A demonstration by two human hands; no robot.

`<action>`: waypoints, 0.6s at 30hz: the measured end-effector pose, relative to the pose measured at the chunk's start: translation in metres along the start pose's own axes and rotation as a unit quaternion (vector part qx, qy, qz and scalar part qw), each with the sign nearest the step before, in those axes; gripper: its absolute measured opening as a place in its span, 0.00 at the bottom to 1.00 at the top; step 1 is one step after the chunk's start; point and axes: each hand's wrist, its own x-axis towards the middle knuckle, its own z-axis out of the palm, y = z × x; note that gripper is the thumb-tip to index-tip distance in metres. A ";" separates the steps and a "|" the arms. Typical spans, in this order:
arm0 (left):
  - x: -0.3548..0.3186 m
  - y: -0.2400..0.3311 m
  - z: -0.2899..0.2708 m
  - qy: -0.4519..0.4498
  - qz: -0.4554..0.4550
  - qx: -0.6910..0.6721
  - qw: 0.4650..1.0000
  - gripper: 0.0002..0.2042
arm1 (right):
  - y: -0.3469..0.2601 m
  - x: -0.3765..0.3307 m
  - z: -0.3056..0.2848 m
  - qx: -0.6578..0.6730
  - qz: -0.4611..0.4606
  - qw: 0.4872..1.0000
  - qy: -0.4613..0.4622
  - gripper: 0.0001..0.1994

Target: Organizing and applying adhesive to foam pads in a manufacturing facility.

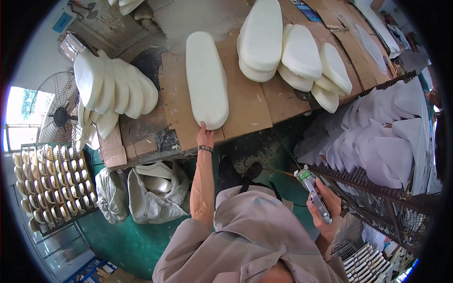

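Left hand (205, 137) touches foam pad (206, 80) at its six o'clock (grip: can't tell). Right hand (326, 205) clasps green-collared tool (315, 194), four o'clock.

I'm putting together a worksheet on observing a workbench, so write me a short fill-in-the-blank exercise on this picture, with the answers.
1. The left hand touches a long cream piece that lies on brown ____.
2. The right hand holds a handheld tool whose upper end is coloured ____.
3. A dark band circles the person's ____ wrist.
4. Near the bright window stands a round, wire-caged ____.

Missing words: cardboard; green; left; fan.
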 end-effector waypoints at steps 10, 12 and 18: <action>-0.022 0.065 0.058 -0.166 0.043 -0.048 0.984 0.27 | -0.002 0.051 0.058 0.044 0.056 0.997 -0.008 0.23; -0.032 0.088 0.066 -0.199 0.056 -0.035 0.978 0.29 | 0.017 0.064 0.083 0.073 0.062 0.995 -0.008 0.25; -0.033 0.140 0.129 -0.346 0.081 -0.053 0.933 0.35 | 0.134 0.145 0.215 -0.080 0.140 0.984 -0.080 0.23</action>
